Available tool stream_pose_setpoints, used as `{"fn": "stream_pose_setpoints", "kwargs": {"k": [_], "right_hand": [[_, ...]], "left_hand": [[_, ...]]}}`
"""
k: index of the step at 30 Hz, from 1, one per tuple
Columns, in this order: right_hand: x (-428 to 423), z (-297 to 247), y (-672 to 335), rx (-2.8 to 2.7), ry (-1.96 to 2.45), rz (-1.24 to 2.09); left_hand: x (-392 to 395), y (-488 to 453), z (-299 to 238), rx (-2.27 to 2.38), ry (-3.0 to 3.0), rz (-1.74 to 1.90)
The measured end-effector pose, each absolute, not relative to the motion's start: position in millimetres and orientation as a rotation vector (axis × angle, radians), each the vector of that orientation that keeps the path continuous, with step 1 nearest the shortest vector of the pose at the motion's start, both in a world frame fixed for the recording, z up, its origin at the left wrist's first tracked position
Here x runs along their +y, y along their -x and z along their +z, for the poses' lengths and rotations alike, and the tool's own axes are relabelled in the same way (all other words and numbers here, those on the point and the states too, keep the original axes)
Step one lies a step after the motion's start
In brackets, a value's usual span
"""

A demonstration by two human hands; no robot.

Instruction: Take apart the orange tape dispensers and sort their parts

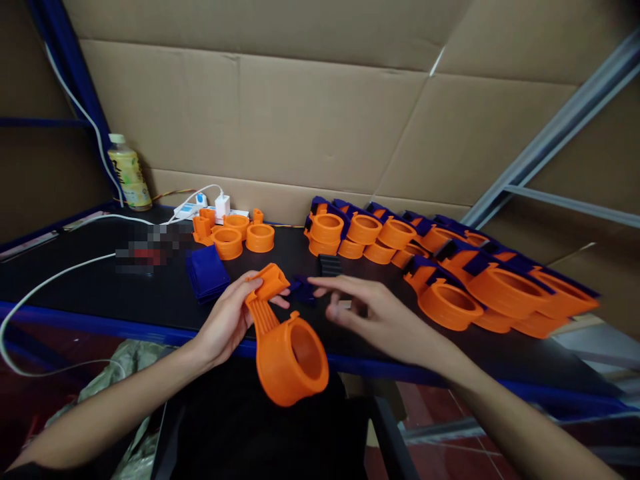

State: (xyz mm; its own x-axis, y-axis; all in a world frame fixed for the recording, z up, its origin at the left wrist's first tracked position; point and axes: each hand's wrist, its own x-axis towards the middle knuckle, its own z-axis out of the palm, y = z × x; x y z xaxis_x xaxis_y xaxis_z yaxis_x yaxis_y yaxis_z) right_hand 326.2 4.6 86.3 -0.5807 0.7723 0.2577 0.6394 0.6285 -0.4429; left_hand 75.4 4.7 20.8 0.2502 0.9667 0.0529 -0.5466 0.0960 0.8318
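Observation:
My left hand (pixel 231 319) grips an orange plastic part (pixel 285 340) by its ribbed handle, with the part's ring end hanging toward me over the table edge. My right hand (pixel 373 313) hovers to its right with fingers stretched toward a small dark blue piece (pixel 301 288) lying next to the part's top end. It holds nothing that I can see. A small black ribbed block (pixel 330 265) lies just behind the fingers.
Several assembled orange-and-blue rings (pixel 450 267) lie in a row on the right of the black table (pixel 100 287). Bare orange rings (pixel 235 237), a stack of blue pieces (pixel 207 272), a power strip (pixel 200 207) with cables and a drink bottle (pixel 129 172) are at the left. Cardboard walls stand behind.

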Motion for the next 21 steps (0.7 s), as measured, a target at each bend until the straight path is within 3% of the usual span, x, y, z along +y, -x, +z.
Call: {"fn": "stream_pose_setpoints", "kwargs": {"k": [6, 15, 21], "right_hand": [[-30.0, 119.9, -286.8, -2.527, 1.058, 0.51], [149.6, 134.5, -265.7, -2.634, 1.537, -0.245], [197.9, 113.5, -239.4, -2.698, 1.666, -0.383]], "left_hand": [[4.8, -80.6, 19.3, 0.505, -0.768, 1.392], [9.8, -79.2, 11.2, 0.455, -0.855, 1.456], [8.7, -79.1, 12.8, 0.46, -0.914, 1.427]]}}
